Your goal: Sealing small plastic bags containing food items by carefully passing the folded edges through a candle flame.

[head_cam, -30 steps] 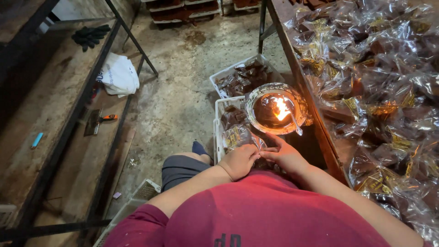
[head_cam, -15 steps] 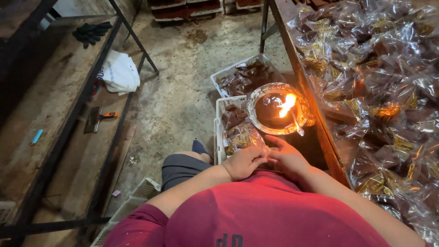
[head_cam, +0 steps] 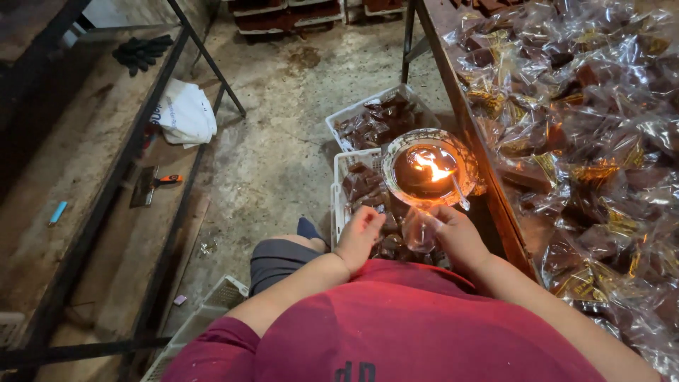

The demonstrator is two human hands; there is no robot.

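A round metal bowl with a burning flame stands at the edge of the table. Just below it, my left hand and my right hand pinch a small clear plastic packet between them, its top edge close to the flame. A thin metal spoon leans out of the bowl above my right hand. My hands hover over a white crate filled with wrapped brown pieces.
The table on the right is heaped with several clear packets of brown sweets. A second white crate sits on the concrete floor. A shelf on the left holds a white cloth, dark gloves, a scraper and a blue lighter.
My hands have lifted slightly, bringing the packet nearer the flame bowl. The flame flickers. The view has shifted a little.
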